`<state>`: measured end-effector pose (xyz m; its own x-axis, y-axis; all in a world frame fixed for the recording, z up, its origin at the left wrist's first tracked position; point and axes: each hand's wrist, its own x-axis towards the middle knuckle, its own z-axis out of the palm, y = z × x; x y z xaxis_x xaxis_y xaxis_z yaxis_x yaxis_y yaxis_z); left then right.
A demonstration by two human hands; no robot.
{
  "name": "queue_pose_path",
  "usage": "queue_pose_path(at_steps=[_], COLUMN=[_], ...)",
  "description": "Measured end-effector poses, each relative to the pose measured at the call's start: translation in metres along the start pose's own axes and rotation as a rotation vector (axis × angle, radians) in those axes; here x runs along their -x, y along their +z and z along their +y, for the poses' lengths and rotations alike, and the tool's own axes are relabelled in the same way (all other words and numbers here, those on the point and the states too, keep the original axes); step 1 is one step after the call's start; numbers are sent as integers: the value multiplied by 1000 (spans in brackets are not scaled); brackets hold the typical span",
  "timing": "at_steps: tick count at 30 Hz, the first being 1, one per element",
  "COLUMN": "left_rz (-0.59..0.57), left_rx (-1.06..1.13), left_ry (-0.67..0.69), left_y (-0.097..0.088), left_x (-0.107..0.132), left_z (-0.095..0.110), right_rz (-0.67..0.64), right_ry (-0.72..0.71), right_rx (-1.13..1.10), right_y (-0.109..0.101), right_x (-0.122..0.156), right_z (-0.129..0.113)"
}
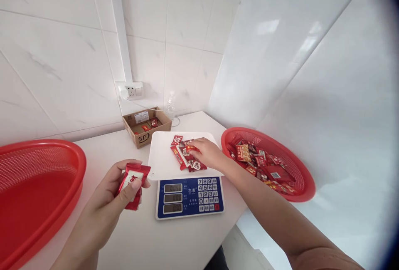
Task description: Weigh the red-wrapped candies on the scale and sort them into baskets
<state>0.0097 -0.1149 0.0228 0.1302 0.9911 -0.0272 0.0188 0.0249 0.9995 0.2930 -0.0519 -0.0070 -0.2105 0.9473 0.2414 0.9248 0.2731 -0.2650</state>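
My left hand (120,193) is closed on a few red snack packets (134,184), thumb on top, in front of the scale and to its left. Over the white pan (160,153) of a digital scale (190,197), my right hand (204,151) pinches a small red packet (191,148). Below its fingers lies a loose pile of red and white snack packets (183,159) on the pan. Part of that pile is hidden by the hand. The scale's blue front panel has three small displays and a keypad.
At right stands a red basket (301,178) with many snack packets. A large red basket (77,166) is at left. Behind the scale sit a cardboard box (148,135) holding several packets and a clear plastic bottle (171,105). A wall socket (131,91) has a plug and cord.
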Motion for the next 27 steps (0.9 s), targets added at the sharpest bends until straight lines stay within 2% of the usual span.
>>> queue_pose_path(at_steps=[3, 8, 15, 21, 27], left_rz=[3, -8, -13, -112, -188], left_rx=[-10, -31, -17, -9, -28], left_ry=[-1, 25, 46, 77, 62], left_y=[1, 0, 0, -5, -7], left_x=[1, 1, 2, -2, -6], left_z=[1, 2, 5, 1, 1], right_rz=[-9, -85, -155, -116, -83], right_ry=[-8, 211, 364, 405, 450], right_rx=[7, 68, 40, -47, -109], right_y=[1, 4, 23, 37, 39], right_x=[-9, -41, -90, -98, -99], right_z=[0, -5, -5, 4, 4])
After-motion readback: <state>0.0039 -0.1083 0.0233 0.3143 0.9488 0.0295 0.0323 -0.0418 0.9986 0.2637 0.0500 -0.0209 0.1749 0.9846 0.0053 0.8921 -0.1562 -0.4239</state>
